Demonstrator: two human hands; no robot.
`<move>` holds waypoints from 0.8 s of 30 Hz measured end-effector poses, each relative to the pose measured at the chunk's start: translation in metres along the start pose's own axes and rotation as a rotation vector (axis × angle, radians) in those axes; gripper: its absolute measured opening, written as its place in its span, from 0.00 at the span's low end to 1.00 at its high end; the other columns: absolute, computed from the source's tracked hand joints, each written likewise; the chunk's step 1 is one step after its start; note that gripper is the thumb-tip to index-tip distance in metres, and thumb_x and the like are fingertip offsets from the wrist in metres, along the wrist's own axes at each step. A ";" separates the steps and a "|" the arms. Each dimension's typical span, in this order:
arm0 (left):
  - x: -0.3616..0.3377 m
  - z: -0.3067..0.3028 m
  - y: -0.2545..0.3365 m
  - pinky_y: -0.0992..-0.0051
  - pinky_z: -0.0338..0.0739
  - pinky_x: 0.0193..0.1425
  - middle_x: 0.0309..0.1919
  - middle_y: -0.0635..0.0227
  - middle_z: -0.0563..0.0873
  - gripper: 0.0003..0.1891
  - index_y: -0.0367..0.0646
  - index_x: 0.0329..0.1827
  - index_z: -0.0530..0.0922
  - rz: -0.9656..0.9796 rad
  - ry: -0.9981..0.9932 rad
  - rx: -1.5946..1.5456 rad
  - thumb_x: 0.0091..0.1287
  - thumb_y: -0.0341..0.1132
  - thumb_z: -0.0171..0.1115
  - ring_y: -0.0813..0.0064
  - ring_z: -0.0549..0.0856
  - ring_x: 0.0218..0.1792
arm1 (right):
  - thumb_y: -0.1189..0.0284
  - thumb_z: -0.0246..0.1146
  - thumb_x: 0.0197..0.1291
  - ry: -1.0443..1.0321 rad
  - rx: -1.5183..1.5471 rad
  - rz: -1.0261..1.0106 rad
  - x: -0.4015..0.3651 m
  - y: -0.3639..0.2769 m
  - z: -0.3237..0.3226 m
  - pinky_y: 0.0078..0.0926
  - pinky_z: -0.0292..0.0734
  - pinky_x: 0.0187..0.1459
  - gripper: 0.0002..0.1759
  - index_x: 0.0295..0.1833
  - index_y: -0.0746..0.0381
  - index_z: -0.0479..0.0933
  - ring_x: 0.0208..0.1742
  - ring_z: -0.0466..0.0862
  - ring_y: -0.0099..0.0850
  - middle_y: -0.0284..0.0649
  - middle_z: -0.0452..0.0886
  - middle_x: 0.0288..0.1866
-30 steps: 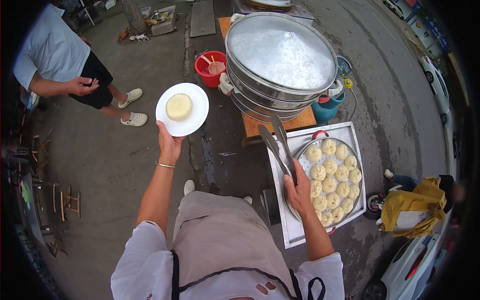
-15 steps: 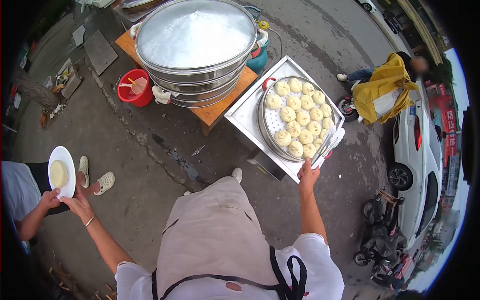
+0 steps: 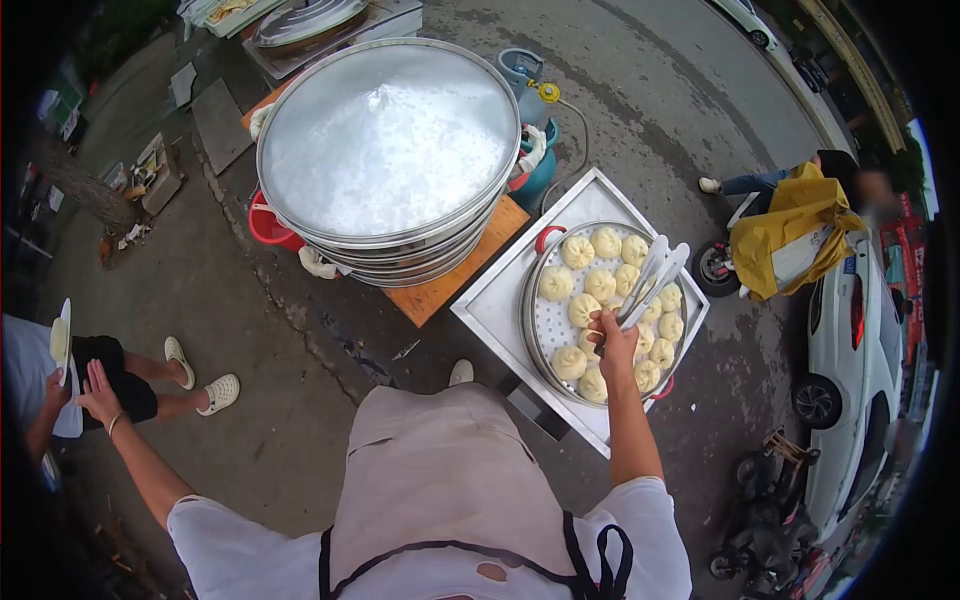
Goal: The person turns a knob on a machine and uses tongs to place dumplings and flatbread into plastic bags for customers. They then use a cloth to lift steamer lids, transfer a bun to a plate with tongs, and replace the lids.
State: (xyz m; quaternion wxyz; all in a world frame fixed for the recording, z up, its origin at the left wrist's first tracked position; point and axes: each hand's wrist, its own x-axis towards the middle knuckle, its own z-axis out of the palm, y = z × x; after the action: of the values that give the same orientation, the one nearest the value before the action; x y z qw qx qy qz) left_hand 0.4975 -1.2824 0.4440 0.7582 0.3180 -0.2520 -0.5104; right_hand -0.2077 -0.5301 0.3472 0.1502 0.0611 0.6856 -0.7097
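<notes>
Two hands, two jobs: your right hand (image 3: 617, 345) curls firmly round the tongs (image 3: 650, 285), perhaps to spare it contact with the buns (image 3: 556, 283); your left hand (image 3: 98, 397), fingers outstretched, holds nothing beside a plate (image 3: 68, 312) another person's hand (image 3: 57, 390) supports. The buns' steamer pan (image 3: 553, 322) sits nearer the tray's (image 3: 497, 298) right corner, probably for easy reach.

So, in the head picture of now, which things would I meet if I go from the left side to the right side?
White plate, the wearer's left hand, a pair of cream clogs, large round steamer, round pan of buns, yellow cloth.
</notes>
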 end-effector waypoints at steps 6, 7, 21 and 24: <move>-0.205 0.142 -0.235 0.63 0.77 0.65 0.65 0.48 0.74 0.30 0.39 0.71 0.64 -0.620 -0.378 0.686 0.75 0.51 0.53 0.56 0.77 0.64 | 0.65 0.62 0.69 -0.234 0.334 0.270 0.154 0.006 0.126 0.32 0.86 0.50 0.23 0.58 0.73 0.70 0.53 0.85 0.38 0.51 0.83 0.52; -0.230 0.160 -0.273 0.64 0.76 0.64 0.64 0.50 0.75 0.30 0.43 0.72 0.65 -0.706 -0.418 0.792 0.74 0.53 0.53 0.57 0.77 0.63 | 0.64 0.62 0.69 -0.238 0.346 0.333 0.184 0.020 0.141 0.33 0.86 0.50 0.23 0.58 0.73 0.70 0.54 0.85 0.39 0.51 0.83 0.53; -0.175 0.377 -0.428 0.72 0.71 0.57 0.46 0.70 0.83 0.41 0.53 0.66 0.75 -0.974 -0.795 0.477 0.62 0.75 0.51 0.76 0.79 0.47 | 0.54 0.56 0.71 -0.226 0.328 0.365 0.194 -0.059 0.248 0.47 0.77 0.63 0.27 0.69 0.55 0.69 0.65 0.77 0.40 0.39 0.76 0.66; -0.164 0.391 -0.446 0.77 0.72 0.47 0.39 0.76 0.82 0.31 0.56 0.59 0.80 -0.920 -0.984 0.597 0.62 0.67 0.59 0.83 0.76 0.37 | 0.42 0.56 0.66 -0.298 0.299 0.340 0.205 -0.068 0.242 0.50 0.69 0.69 0.38 0.73 0.55 0.65 0.71 0.70 0.42 0.38 0.71 0.72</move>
State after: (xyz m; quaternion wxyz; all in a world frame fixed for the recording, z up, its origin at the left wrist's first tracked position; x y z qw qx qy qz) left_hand -0.1104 -1.3406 0.3675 0.1480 0.3185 -0.5325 -0.7702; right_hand -0.3935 -0.7952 0.3647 0.3558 0.0918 0.5233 -0.7689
